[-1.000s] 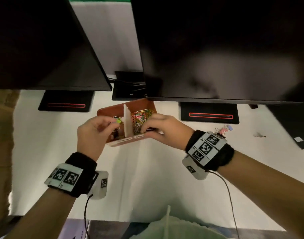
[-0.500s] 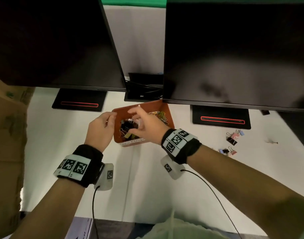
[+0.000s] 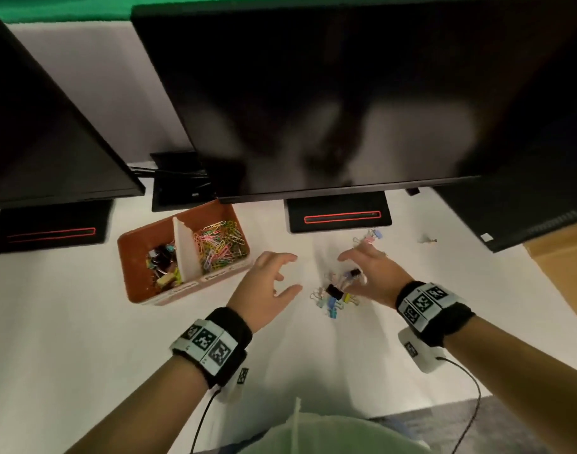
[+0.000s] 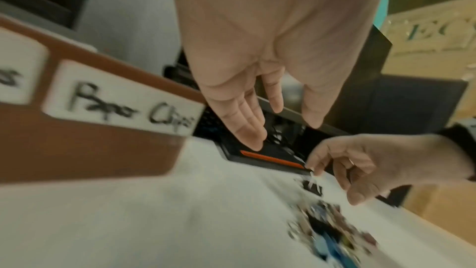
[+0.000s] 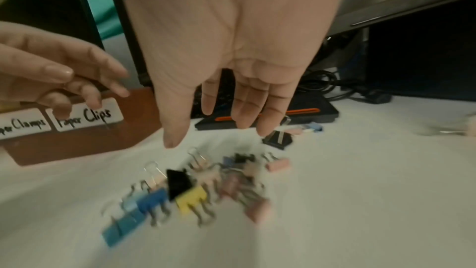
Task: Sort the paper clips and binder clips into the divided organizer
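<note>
The brown divided organizer (image 3: 139,244) sits on the white desk left of centre; its left half holds binder clips (image 3: 162,260), its right half coloured paper clips (image 3: 221,245). A white divider (image 3: 183,249) splits it. Labels on its front read "Paper Clamps" and "Paper Clips" (image 5: 87,117). A loose pile of binder clips (image 3: 334,294) (image 5: 190,191) lies on the desk to its right. My left hand (image 3: 270,283) hovers open left of the pile, holding nothing. My right hand (image 3: 367,273) hovers open just above the pile's right side, fingers spread, holding nothing.
Two black monitors (image 3: 346,93) overhang the desk, their stands (image 3: 337,217) behind the clips. A few more binder clips (image 3: 370,235) lie near the right stand, and a small one (image 3: 428,239) further right. A cardboard box (image 3: 565,257) stands at the right edge.
Both hands have left the organizer and moved right to the loose binder clips. The right hand, which was inside the left compartment, is now empty above the pile.
</note>
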